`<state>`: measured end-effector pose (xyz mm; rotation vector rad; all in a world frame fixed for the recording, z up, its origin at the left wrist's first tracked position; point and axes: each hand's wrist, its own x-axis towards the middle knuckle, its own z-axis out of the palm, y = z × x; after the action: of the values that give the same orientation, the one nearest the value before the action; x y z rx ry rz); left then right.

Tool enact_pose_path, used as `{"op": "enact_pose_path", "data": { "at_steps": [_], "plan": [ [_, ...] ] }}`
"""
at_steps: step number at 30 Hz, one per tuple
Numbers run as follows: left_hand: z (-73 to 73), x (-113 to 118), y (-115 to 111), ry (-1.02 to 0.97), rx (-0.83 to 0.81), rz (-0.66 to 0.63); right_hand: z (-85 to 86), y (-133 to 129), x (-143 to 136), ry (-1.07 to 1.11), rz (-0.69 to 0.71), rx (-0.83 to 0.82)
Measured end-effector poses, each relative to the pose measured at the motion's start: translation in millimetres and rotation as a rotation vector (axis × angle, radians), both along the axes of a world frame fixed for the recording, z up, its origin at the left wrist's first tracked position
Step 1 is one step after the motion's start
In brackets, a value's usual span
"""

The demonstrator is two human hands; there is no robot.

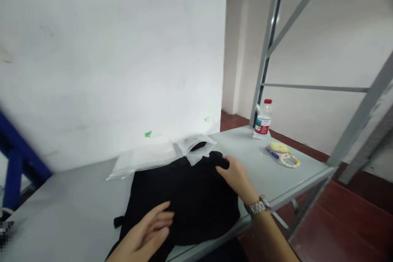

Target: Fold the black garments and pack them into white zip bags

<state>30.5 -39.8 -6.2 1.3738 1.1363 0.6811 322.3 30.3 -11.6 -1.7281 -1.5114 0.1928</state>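
Note:
A black garment (184, 200) lies spread on the grey table, its lower part hanging past the front edge. At its upper right, my right hand (235, 174) pinches a fold of the cloth between thumb and fingers; a metal-band watch (257, 205) is on that wrist. My left hand (150, 229) is over the garment's lower left, fingers loosely bent and apart from the thumb, with nothing seen in it. Just beyond the garment, a whitish plastic bag (184, 145) gapes, with something black inside its mouth.
Flat white plastic bags (150, 156) lie stacked by the wall. A red-capped bottle (263, 119) stands at the table's far right, with a yellow case and beaded loop (282, 151) nearer. Metal frame posts (266, 55) rise at right; a blue frame (18, 155) is at left.

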Motion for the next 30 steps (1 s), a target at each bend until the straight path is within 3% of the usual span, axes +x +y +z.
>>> {"op": "enact_pose_path", "data": {
  "at_steps": [3,5,8,10,14,16,19,21,24,27,30],
  "plan": [
    [29.5,36,22,-0.277,-0.010,0.005,34.5,10,-38,0.054,0.130,0.289],
    [41.9,52,48,-0.489,0.024,0.077,52.4,16,-71,0.033,0.368,0.412],
    [40.9,51,90,-0.581,0.126,0.287,57.1,34,-107,-0.023,0.763,0.385],
    [29.8,36,108,-0.579,0.127,0.368,46.3,52,-115,0.071,0.884,0.260],
    [4.1,12,116,-0.477,0.049,0.289,17.0,78,-110,0.621,0.850,-0.121],
    [-3.2,12,112,-0.385,0.042,0.217,8.4,79,-106,0.866,0.923,-0.335],
    [-5.2,14,111,-0.128,0.209,0.111,4.0,73,-106,1.117,1.050,-0.592],
    [-3.8,8,118,0.207,0.450,0.092,2.5,73,-108,1.239,1.004,-0.620],
    [-3.4,-14,139,0.592,0.720,0.184,-2.0,79,-109,1.370,0.841,-0.511],
    [-9.1,-37,162,0.728,0.807,0.276,-7.3,87,-109,1.412,0.674,-0.472],
    [-18.2,-45,175,0.842,0.851,0.262,-11.8,90,-108,1.397,0.604,-0.505]
  ]
}}
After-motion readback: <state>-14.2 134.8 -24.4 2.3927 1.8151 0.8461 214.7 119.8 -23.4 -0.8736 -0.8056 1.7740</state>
